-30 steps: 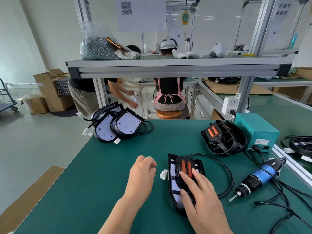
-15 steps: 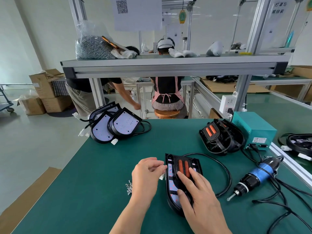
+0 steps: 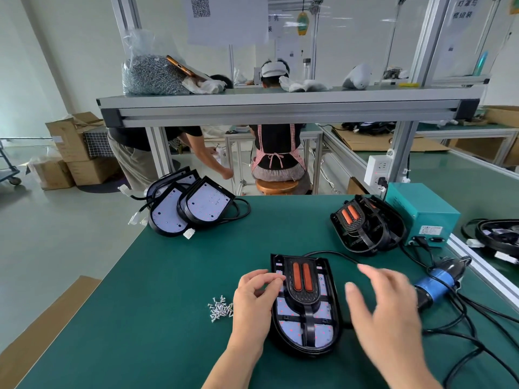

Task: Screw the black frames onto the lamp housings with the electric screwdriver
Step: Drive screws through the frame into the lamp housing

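Observation:
A lamp housing lies in front of me with a black frame and two orange strips set on it. My left hand rests at the frame's upper left edge, thumb and forefinger pinched together on what looks like a small screw. My right hand hovers open and blurred just right of the housing, fingers spread, holding nothing. The electric screwdriver, blue and black, lies on the mat beyond that hand. A small pile of loose screws sits left of my left hand.
Housings with bare LED boards are stacked at the far left, and a stack fitted with black frames stands at the far right. A teal power box and tangled cables crowd the right side. People work behind the bench.
My right hand lifted off the frame and swung right toward the screwdriver. My left hand moved from the screw pile, uncovering it, to the frame's left edge.

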A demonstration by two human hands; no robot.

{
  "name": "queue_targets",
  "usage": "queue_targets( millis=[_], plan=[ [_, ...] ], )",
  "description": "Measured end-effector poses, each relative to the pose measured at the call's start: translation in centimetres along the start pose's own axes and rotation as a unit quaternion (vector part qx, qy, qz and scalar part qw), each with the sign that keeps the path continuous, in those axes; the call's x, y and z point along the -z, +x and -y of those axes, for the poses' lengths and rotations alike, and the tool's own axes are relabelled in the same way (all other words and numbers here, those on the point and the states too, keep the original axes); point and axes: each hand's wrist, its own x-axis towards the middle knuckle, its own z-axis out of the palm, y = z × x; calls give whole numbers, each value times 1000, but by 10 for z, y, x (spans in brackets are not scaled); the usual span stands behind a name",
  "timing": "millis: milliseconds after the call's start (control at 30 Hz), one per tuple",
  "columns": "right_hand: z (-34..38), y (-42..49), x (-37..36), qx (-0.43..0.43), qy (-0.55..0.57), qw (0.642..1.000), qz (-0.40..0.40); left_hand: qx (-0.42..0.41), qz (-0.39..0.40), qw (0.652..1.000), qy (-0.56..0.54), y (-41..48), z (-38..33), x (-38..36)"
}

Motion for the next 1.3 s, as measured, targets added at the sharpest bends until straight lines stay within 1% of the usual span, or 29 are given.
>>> queue_targets(
  millis=[33, 100, 133, 300, 367, 467, 533, 600, 667, 700, 733, 767, 800, 833, 867, 900, 933, 1067, 1100, 1200, 1233, 1267, 1300],
  plan=[
    [-10, 9, 7, -51, -27, 998, 7, -1, 1, 1000, -7, 0, 1, 1],
    [-30, 21, 20, -151, -73, 985, 48, -3, 1, 1000, -18, 0, 3, 2],
    [-38, 24, 24, -182, -87, 977, 66, -4, 0, 1000, -19, 0, 3, 2],
    [-58, 37, 30, -242, -95, 962, 84, -8, -9, 1000, 0, 1, 6, 1],
    [-62, 46, 29, -268, -98, 952, 107, -10, -15, 1000, 16, 0, 7, 1],
    [-58, 58, 27, -291, -111, 940, 140, -13, -19, 999, 27, -1, 7, 1],
    [-50, 62, 24, -303, -113, 936, 139, -13, -16, 999, 34, 0, 7, 1],
    [-51, 62, 20, -312, -100, 938, 110, -11, -15, 999, 37, 0, 6, 1],
    [-58, 61, 21, -335, -51, 937, 83, -13, -16, 999, 39, 0, 6, 2],
    [-61, 61, 23, -352, 1, 934, 67, -14, -16, 999, 41, 0, 6, 2],
    [-64, 61, 28, -373, 81, 923, 46, -15, -16, 999, 42, 0, 6, 2],
    [-67, 62, 33, -396, 182, 899, 26, -15, -16, 999, 43, 0, 6, 2],
    [-70, 63, 37, -428, 288, 856, 11, -14, -16, 999, 44, 0, 6, 1],
    [-71, 62, 41, -452, 384, 805, 3, -13, -17, 999, 44, 0, 6, 1],
    [-71, 61, 44, -459, 458, 761, -10, -13, -18, 999, 44, 0, 6, 1],
    [-71, 58, 46, -454, 512, 729, -22, -14, -19, 999, 44, 0, 6, 1],
    [-70, 56, 48, -449, 540, 711, -34, -14, -20, 999, 44, 0, 5, 2],
    [-59, 52, 51, -427, 571, 698, -68, -8, -20, 999, 41, -1, 5, 2],
    [-54, 52, 53, -415, 597, 683, -71, -8, -21, 999, 40, -1, 5, 1],
    [-36, 52, 59, -384, 688, 614, -48, -8, -23, 999, 34, -1, 4, 1],
    [-29, 52, 61, -371, 710, 598, -35, -9, -25, 999, 33, -1, 4, 1],
    [-23, 53, 61, -358, 723, 590, -21, -14, -28, 999, 34, -2, 3, 1],
    [-18, 53, 60, -347, 729, 590, -6, -22, -34, 998, 40, -3, 2, 1]
  ],
)
